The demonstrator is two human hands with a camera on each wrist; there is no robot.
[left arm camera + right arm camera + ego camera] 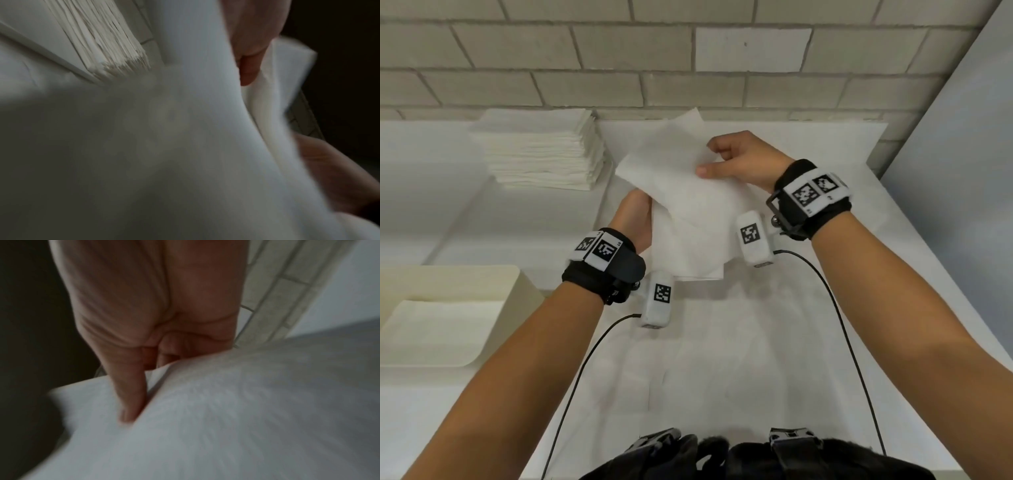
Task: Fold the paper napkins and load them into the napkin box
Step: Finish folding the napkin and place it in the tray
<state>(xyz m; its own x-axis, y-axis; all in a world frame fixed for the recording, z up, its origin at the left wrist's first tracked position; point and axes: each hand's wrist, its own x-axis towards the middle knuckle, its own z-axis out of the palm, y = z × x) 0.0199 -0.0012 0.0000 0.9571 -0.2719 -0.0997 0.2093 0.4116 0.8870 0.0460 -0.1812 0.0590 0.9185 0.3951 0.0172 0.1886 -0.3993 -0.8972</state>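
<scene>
Folding in midair beside the napkin stack, right hand pinches the napkin, left hand grips it; align edges before creasing.

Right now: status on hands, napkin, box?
Both hands on one napkin, lifted over table: left hand grips near edge, right hand pinches far edge. Napkin box left, partly loaded. Nothing blocking.
</scene>
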